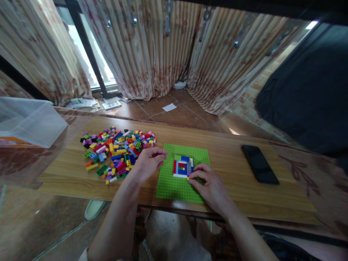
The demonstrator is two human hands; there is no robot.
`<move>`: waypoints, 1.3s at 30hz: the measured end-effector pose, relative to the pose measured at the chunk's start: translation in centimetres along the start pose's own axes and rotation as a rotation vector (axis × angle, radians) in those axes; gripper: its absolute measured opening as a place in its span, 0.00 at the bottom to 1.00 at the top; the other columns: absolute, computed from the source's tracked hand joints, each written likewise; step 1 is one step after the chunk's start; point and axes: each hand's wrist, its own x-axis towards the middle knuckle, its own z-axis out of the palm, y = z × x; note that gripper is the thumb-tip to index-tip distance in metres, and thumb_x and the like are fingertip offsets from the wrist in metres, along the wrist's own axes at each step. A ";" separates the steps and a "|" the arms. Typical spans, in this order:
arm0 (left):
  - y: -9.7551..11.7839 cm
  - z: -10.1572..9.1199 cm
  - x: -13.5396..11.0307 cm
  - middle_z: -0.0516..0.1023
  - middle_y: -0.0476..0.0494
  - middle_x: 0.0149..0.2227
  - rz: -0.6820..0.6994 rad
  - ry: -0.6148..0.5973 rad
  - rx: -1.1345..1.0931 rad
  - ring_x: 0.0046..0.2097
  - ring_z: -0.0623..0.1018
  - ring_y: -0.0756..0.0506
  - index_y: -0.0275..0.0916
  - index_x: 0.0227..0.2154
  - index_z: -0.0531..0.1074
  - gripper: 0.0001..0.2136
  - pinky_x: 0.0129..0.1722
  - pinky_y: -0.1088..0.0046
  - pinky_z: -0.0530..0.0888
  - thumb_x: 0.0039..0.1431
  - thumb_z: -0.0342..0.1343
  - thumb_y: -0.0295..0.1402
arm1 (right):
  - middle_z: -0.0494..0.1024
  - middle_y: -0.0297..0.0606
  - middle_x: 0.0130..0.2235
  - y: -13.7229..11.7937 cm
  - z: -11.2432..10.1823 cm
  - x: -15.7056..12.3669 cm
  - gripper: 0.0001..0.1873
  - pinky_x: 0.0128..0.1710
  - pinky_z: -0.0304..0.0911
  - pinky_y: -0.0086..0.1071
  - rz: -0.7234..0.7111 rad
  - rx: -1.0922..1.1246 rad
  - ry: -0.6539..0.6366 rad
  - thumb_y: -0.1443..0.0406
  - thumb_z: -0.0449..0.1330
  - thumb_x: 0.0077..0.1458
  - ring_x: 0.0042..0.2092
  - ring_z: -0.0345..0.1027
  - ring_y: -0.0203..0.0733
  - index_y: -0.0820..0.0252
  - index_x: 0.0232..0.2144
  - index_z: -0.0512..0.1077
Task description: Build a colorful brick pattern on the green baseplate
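A green studded baseplate (174,190) lies on the wooden table. Near its middle stands a small square build of toy bricks (181,175), with white, red, blue and grey pieces laid in rings. My right hand (210,183) reaches over the plate's right side, thumb and fingers pinched on a small yellow brick (187,178) at the build's lower right corner. Over the plate's left edge hovers my left hand (148,161), its fingers curled together towards the thumb. Whether anything small sits between those fingertips is hidden.
Loose bricks of many colours form a wide pile (116,152) left of the baseplate. A black phone (259,165) lies on the table's right part. At the far left stands a translucent plastic bin (32,119). Curtains (152,54) hang beyond the table.
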 end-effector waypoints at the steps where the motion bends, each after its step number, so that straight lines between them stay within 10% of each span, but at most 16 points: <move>1: 0.0 0.0 0.0 0.71 0.52 0.20 0.002 0.001 0.000 0.22 0.68 0.54 0.34 0.27 0.76 0.06 0.21 0.80 0.63 0.44 0.60 0.29 | 0.72 0.37 0.41 0.0 0.0 0.0 0.05 0.46 0.62 0.37 0.001 -0.002 -0.001 0.65 0.60 0.54 0.43 0.68 0.42 0.53 0.30 0.78; 32: -1.3 1.3 0.2 0.72 0.52 0.20 0.002 -0.069 0.116 0.22 0.69 0.53 0.34 0.30 0.75 0.08 0.21 0.79 0.64 0.46 0.57 0.31 | 0.77 0.36 0.28 -1.8 0.6 1.4 0.05 0.35 0.60 0.33 0.268 -0.005 0.063 0.67 0.61 0.48 0.32 0.69 0.40 0.59 0.22 0.74; 39: -0.4 2.0 -0.4 0.73 0.51 0.20 0.049 -0.130 -0.002 0.22 0.69 0.54 0.33 0.29 0.76 0.09 0.22 0.79 0.64 0.46 0.60 0.33 | 0.78 0.34 0.29 0.3 -0.3 1.4 0.09 0.35 0.60 0.32 0.222 0.292 0.074 0.60 0.60 0.50 0.32 0.69 0.39 0.58 0.26 0.76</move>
